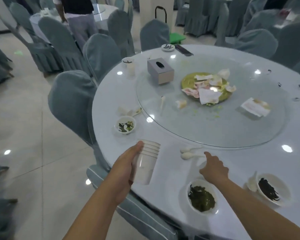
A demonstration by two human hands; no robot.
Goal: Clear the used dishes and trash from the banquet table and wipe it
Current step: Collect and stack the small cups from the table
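Note:
My left hand [126, 163] grips a stack of white paper cups [146, 161] over the near edge of the round banquet table [163, 184]. My right hand [213, 168] reaches over the table with fingers apart, its tips at two white spoons [189, 152]. A bowl of green leftovers [202, 196] sits just below that hand, and a bowl of dark leftovers [270, 188] lies further right. A small bowl with scraps [125, 125] is at the left edge. On the glass turntable [215, 129] a yellow-green plate [190, 80] holds crumpled napkins [208, 96].
A grey tissue box [160, 71], a paper cup with a bowl on top [129, 66], a small dish [167, 47] and a dark flat object [184, 50] stand at the far side. Covered chairs [71, 101] ring the table. A person [78, 13] stands at the back left.

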